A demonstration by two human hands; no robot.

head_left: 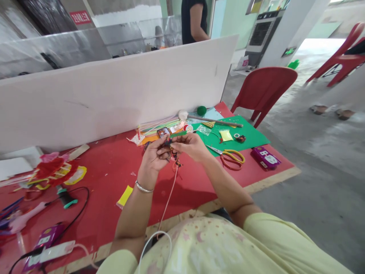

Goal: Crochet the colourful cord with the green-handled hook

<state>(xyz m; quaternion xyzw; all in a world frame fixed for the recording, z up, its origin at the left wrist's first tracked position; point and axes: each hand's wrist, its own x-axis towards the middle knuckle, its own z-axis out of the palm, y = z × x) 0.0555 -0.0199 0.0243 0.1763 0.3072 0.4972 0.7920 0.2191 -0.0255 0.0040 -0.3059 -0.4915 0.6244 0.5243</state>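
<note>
Above the red table, my left hand (156,155) pinches a dark knotted cord (177,160) with colored flecks, its fingers curled. Closed on the same piece from the other side is my right hand (188,146), thumb and forefinger together. A green-handled tool (178,134) with a thin metal shaft shows at the right fingertips; I cannot tell whether that hand holds it. From beneath the work a pale pink cord (170,192) hangs toward my lap. Fingers partly hide the knotted piece. A phone (163,132) lies just behind my hands.
Large scissors (228,156) and a purple box (265,158) lie right, near a green mat (251,134). A white board (114,95) stands along the back. Left are a red-and-yellow craft piece (54,169), a glue gun (28,217) and cables. A person (195,21) stands beyond.
</note>
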